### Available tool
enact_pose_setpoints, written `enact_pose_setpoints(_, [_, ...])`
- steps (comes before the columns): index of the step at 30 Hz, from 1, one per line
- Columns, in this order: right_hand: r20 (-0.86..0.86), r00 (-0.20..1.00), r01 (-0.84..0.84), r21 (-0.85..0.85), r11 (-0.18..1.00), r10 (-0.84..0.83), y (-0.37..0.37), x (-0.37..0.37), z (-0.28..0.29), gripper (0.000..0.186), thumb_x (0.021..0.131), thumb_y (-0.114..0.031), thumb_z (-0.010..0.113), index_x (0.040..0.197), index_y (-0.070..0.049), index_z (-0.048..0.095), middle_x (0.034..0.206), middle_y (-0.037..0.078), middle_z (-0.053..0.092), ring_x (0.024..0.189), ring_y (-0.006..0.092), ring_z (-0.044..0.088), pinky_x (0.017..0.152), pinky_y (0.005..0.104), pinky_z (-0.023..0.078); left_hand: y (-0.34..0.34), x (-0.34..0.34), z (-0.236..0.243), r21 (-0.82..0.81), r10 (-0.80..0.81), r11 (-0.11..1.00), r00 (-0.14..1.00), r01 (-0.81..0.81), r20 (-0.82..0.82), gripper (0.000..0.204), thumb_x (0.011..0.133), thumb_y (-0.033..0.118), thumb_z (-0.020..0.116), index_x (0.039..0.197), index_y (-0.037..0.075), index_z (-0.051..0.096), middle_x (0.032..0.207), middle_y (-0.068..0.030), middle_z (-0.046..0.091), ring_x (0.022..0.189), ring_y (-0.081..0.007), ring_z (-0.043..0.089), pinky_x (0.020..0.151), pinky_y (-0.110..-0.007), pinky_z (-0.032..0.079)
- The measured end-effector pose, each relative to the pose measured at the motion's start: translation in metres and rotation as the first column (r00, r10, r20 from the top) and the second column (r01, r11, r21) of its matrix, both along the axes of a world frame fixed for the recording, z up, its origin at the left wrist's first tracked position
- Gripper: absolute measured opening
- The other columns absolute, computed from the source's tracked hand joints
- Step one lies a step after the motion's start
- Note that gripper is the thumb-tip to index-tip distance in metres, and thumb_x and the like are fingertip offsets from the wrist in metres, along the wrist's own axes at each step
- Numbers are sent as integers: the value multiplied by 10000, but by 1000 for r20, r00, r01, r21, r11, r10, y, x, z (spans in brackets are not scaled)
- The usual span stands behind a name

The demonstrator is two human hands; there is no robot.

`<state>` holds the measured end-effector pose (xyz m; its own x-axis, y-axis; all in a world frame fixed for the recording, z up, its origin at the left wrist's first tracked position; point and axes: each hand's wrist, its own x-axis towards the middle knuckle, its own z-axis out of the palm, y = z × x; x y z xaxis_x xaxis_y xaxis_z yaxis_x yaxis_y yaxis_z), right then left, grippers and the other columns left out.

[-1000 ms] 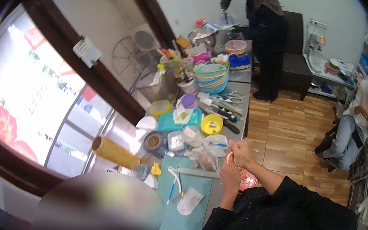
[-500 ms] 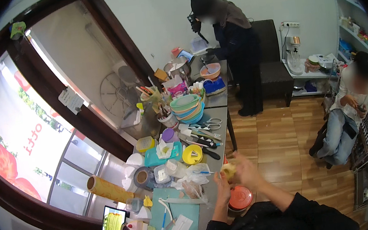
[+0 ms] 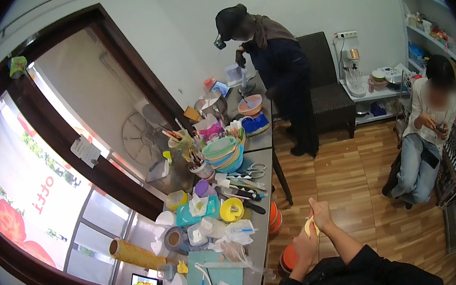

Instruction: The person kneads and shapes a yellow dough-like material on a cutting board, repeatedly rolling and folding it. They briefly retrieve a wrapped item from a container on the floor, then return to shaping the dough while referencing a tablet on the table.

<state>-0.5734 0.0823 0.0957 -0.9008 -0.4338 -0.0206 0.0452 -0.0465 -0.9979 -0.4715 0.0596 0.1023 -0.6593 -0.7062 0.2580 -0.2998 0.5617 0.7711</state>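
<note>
We are holding a small pale-yellow piece between both hands, out past the table's right edge over the wood floor. The left hand is gripping it from below, the right hand is pinching its top — fingers closed (exact hold too small to resolve). Farther along the table, a yellow tape roll and stacked bowls are sitting — beyond them, a person in dark clothes is standing.

Your left hand and right hand meet before you around a thin sheet, right of the table. On the table to your left lies a mat; behind it stand what may be stacked bowls. Round buckets sit under the table edge.
</note>
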Motion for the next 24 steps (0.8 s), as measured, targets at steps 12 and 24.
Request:
enact_pose_setpoints(12, [-467, 808, -327, 152, 933, 359, 19, 14, 41, 474, 916, -340, 351, 1279, -35, 355, 786, 137, 594, 715, 295, 580, 698, 370, 466, -49, 12, -2, 862, -37, 480, 986, 161, -164, 431, 891, 400, 477, 1174, 83, 406, 751, -42, 569, 587, -182, 562, 501, -293, 431])
enact_pose_setpoints(24, [-78, 997, 11, 82, 997, -4, 21, -16, -14, 447, 839, -233, 547, 482, 30, 494, 422, 63, 442, 426, 144, 418, 440, 318, 343, 3, -13, -2, 242, -111, 965, 994, 102, 23, 391, 893, 350, 434, 922, 12, 629, 648, -207, 584, 599, -336, 591, 543, -382, 446])
